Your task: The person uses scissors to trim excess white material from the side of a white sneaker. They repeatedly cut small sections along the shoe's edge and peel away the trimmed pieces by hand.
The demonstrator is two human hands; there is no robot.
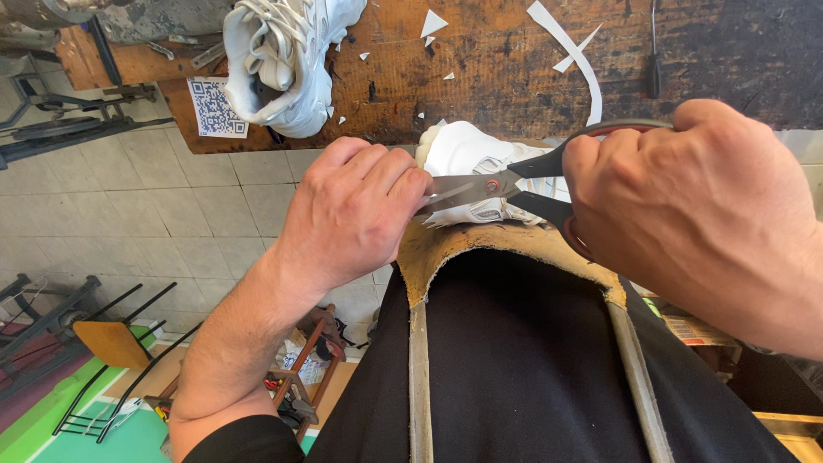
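White shoe (467, 159) sits between both hands at the wooden counter (514, 69) edge, the left hand (356, 210) pinching it shut-fingered while the right hand (694, 210) grips black-handled scissors (501, 184) whose blades meet it

The right hand (694, 223) covers the handle loops of the scissors (506, 184), and its forearm is cut off by the right edge of the frame. The scissor blade tips vanish behind the fingers of the left hand (356, 210), so what they bite on cannot be told. The white shoe (467, 159) at centre is mostly hidden behind both hands and the blades. A second white shoe (287, 60) at the upper left is cut by the top edge. The dark counter (514, 77) runs out of the frame at top and right. A thin dark tool (654, 51) at the upper right is too small to identify.
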